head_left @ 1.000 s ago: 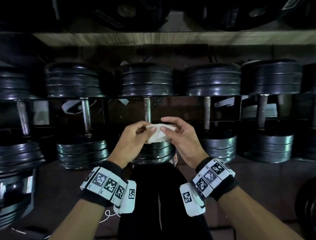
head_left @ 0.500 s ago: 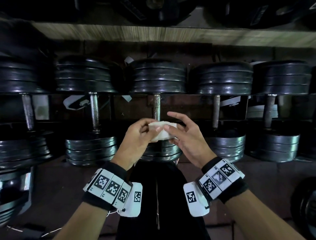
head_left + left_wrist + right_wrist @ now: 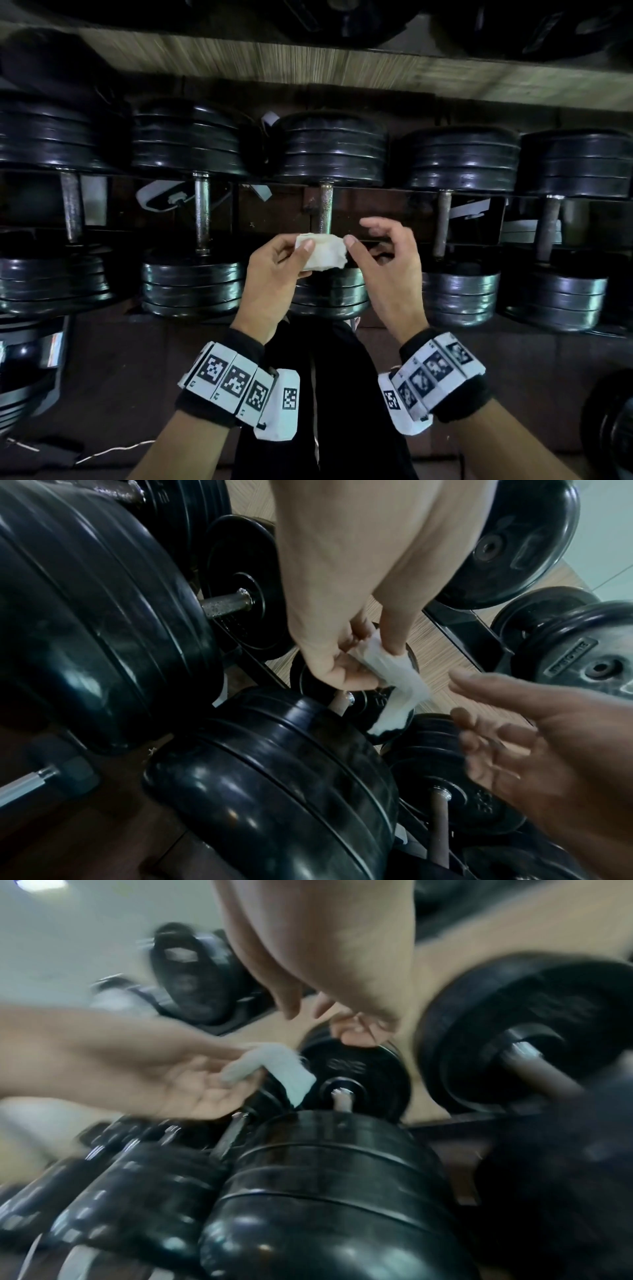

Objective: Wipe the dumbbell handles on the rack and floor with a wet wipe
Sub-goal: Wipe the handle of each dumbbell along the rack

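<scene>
White wipe [image 3: 322, 251] sits pinched in the left hand [image 3: 274, 274], above the middle handle [image 3: 325, 207]; the right hand [image 3: 387, 260] is loosely curled beside it, empty. Likely readying the wipe; next, wrap it round that handle.

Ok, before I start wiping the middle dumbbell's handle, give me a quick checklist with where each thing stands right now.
1. Wet wipe in hand: ok, left hand pinches it.
2. Right hand free: ok, fingers loose beside the wipe, apart from it in the left wrist view.
3. Wipe opened flat: not ok, bunched.
4. Middle handle reachable: ok, bare above the wipe.
5. Wipe touching handle: not ok, held in front.
6. Wipe wet: cannot tell.
</scene>
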A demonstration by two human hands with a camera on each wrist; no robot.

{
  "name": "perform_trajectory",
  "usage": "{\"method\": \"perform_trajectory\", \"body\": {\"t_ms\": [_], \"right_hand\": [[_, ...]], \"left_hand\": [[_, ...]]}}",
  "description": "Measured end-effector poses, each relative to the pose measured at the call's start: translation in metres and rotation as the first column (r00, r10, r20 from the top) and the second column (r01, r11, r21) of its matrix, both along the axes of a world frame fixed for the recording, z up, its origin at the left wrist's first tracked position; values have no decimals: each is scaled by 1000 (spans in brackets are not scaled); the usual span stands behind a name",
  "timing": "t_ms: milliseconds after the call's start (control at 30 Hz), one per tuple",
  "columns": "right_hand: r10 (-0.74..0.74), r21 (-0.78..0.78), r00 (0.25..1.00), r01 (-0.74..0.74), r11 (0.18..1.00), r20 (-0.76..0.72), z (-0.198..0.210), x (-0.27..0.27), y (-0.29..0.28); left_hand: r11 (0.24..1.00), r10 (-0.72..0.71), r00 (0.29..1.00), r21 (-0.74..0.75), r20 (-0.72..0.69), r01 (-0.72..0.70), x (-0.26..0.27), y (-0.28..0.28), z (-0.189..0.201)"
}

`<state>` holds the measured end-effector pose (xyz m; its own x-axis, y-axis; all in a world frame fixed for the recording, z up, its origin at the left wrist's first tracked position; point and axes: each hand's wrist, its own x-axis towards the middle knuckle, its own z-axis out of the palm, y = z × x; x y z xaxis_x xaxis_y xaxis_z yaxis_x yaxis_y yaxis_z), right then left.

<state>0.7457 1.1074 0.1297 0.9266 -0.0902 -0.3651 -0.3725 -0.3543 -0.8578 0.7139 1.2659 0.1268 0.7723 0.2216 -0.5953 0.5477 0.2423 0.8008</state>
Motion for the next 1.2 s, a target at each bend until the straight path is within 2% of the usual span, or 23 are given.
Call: {"method": "perform_trajectory", "body": {"t_ms": [33,100,200,300,467,600,667,733,900,967,1100,1200], "right_hand": [[20,-62,996,-15,998,84,5,-3,3],[67,-35,993,-64,997,100,10,-9,10],[96,71,995,-93,993,-37,10,-17,14],[67,253,988,-30,967,-137,10,-18,12],[29,387,975,59,920,-219,8,-17,0],[54,481,967,75,873,-248,6,-17,-7],[53,503,968,82,860,-247,5,-16,-10],[70,512,971,60,857,-231,6,-14,-13],[90,378,994,-60,924,-62,9,-9,-12],[122,356,991,-97,929,-47,7,-7,-13],[169,401,977,-103,910,-131,8,-5,-18],[219,428,958,-122,896,-185,7,-6,-22]], "left_hand": [[1000,7,1000,2,5,-7,0,-2,1],[1000,13,1000,-5,15,-13,-1,-6,4],[999,8,1000,-32,29,-7,-3,-13,8],[997,46,999,-71,17,-44,-5,-19,12],[998,24,1000,60,-12,-23,-8,-22,8],[1000,-15,993,-24,-120,12,-5,-20,8],[992,-46,989,-127,-142,28,-2,-18,12],[986,-67,991,-157,-113,48,-1,-17,15],[999,3,1000,-44,4,-3,-3,-20,17],[1000,6,998,-5,61,-6,-3,-21,17],[992,-113,986,67,124,106,-5,-16,16],[959,-266,960,119,82,256,-3,-8,15]]}}
